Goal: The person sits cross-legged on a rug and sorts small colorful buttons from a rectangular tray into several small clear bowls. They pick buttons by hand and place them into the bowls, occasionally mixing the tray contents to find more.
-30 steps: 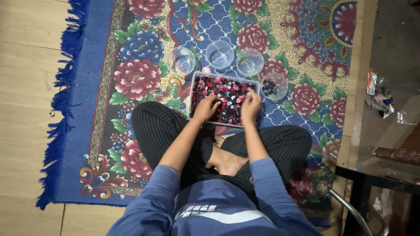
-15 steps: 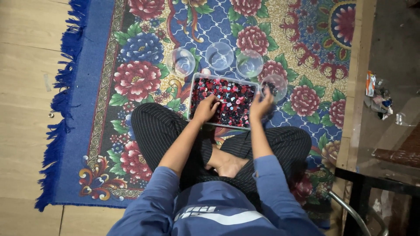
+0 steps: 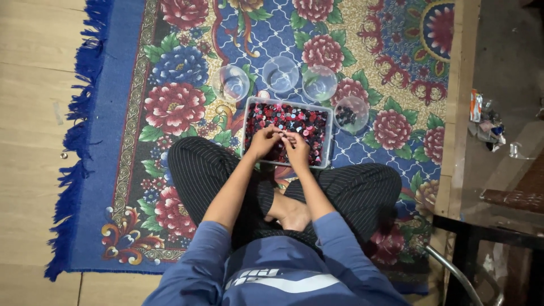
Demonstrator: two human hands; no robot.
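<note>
Sorting has barely begun: the tray (image 3: 286, 131) is full of buttons, three bowls look nearly empty, and the left hand (image 3: 264, 141) and right hand (image 3: 297, 148) meet over it, grip unclear.
</note>
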